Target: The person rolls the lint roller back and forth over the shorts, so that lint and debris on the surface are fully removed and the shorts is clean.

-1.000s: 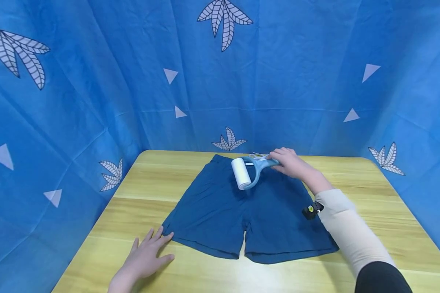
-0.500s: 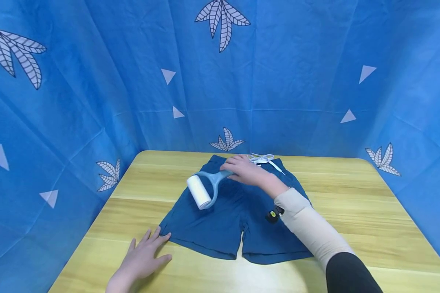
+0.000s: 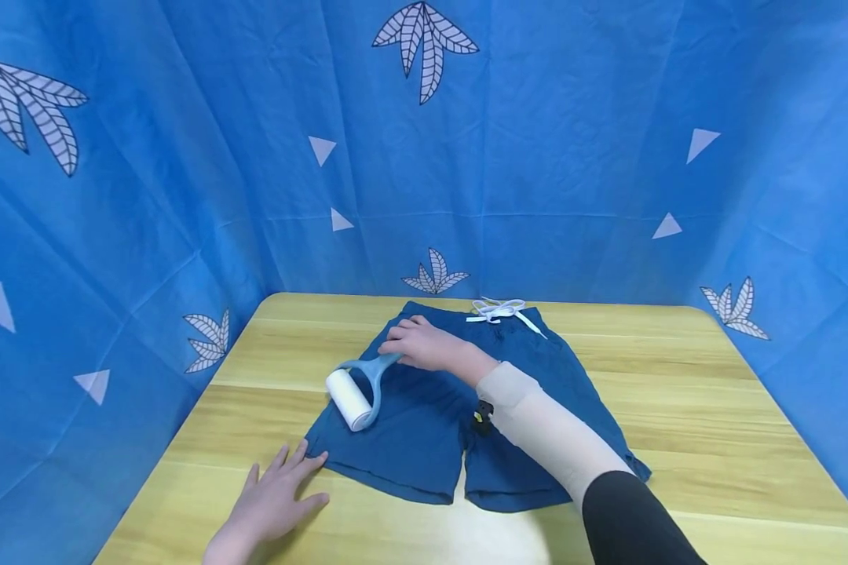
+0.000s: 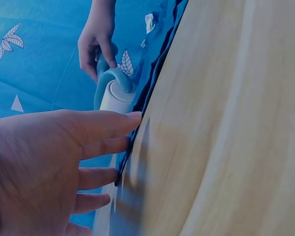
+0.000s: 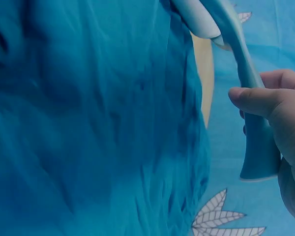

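Swept roller (image 3: 349,400), gripped in right hand (image 3: 422,345), leftward over shorts (image 3: 438,416), so reached left leg (image 3: 396,455), with spread left hand (image 3: 272,500) at, perhaps touching, hem (image 3: 389,485).

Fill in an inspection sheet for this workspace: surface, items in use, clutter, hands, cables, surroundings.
Surface: light wood-grain table.
Items in use: dark blue shorts laid out flat, white drawstring tied in a bow at the far edge; roller with white cylinder and blue handle, at the shorts' left outer edge.
Clutter: nothing seen.
Left hand: fingers spread, at the left corner of the near hem.
Right hand: grips the roller's handle above the shorts; small black device at the wrist.
Cables: nothing seen.
Surroundings: blue cloth with white leaf and triangle prints, behind and at both sides.
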Available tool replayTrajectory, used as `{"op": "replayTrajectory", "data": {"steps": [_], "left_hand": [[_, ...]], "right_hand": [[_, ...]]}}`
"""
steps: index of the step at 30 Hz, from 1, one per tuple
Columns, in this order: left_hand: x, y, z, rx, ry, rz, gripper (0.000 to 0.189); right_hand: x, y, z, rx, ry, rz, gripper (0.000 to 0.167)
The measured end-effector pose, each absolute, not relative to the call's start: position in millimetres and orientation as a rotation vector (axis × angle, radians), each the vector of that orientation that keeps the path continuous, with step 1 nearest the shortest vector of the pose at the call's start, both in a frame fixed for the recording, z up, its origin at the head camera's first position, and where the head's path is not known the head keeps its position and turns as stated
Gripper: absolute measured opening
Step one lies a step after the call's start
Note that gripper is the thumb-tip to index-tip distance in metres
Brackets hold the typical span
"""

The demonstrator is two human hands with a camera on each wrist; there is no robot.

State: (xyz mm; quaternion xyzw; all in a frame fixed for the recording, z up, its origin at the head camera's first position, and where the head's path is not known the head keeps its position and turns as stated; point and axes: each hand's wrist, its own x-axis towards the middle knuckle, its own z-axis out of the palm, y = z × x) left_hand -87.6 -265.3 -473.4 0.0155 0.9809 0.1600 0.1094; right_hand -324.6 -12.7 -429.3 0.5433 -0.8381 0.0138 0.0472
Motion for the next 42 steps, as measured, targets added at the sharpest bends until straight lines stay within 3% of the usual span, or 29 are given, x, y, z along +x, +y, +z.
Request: {"op": "replayTrajectory", "data": {"steps": [11,23,32,42], "left_hand": [[-88.5,-265.9,-470.8,0.064,2.896,0.475,0.064],[-90.3,-267.3,-468.9,0.072,2.883,0.491,0.064],[-90.8,-267.0,-468.1,0.071,2.869,0.495,0.063],[-86.2,-266.7,-468.2,0.065,2.873,0.499,0.063]], "right_hand": [[-356.5,23.8,-428.4,1.59,-2.648,0.108,0.038],[-380.8,118.0,-425.1,1.195,-2.795,0.05,0.035],[-383.4,178.8,-424.0,1.0,-2.858,0.145,0.033],[-372.1,185.6,-406.4,0.897,-2.779,0.325,0.026]]}}
